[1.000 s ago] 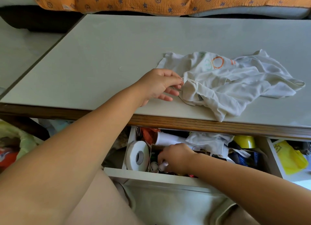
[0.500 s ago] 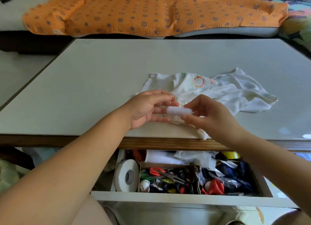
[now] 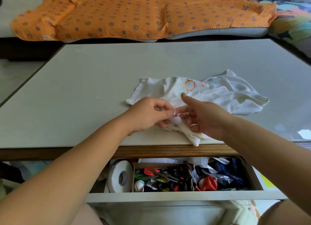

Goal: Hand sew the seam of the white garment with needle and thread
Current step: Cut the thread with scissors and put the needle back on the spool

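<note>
The white garment [image 3: 218, 93], with an orange ring print, lies crumpled on the grey table [image 3: 75, 90] near its front edge. My left hand [image 3: 149, 114] hovers over the garment's near corner and pinches a small white thread spool [image 3: 175, 120] between thumb and fingers. My right hand [image 3: 207, 118] is just right of the spool. Its fingers are loosely spread, its thumb is raised, and its fingertips reach toward the spool. I cannot make out a needle or a thread.
Below the table edge a drawer [image 3: 168, 195] stands pulled out. It holds a white tape roll [image 3: 120, 176], orange-handled scissors [image 3: 152, 171] and several small sewing items. An orange patterned blanket [image 3: 134, 14] lies beyond the table's far side.
My right hand brought the white spool up from the drawer to the garment. The spool has passed into my left hand's fingers, and my right hand has opened beside it.
</note>
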